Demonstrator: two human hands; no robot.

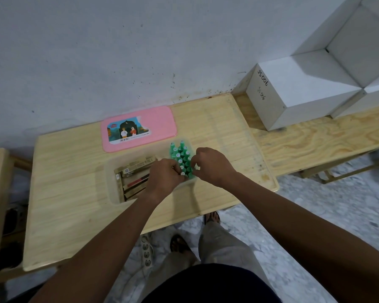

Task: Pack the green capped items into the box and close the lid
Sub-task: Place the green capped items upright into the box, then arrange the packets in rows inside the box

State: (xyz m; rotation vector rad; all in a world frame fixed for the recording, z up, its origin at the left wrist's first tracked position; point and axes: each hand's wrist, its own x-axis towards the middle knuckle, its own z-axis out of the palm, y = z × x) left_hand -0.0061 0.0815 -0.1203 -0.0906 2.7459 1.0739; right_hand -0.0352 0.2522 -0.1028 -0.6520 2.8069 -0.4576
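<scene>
A clear plastic box [112,189] sits on the wooden table. Its right end holds several green capped items [181,155] standing upright in a tight cluster. Flat brown packets [132,176] lie in its left part. My left hand [165,177] pinches a green capped item at the near edge of the cluster. My right hand [209,165] is on the cluster's right side, fingers closed on another green capped item. The pink lid [138,127] with a picture sticker lies flat on the table behind the box.
The wooden table [70,193] stands against a grey wall. White cartons [293,90], one marked JS 006, are stacked on a bench at the right. A power strip [147,251] lies on the floor by my feet. Another wooden piece is at the left.
</scene>
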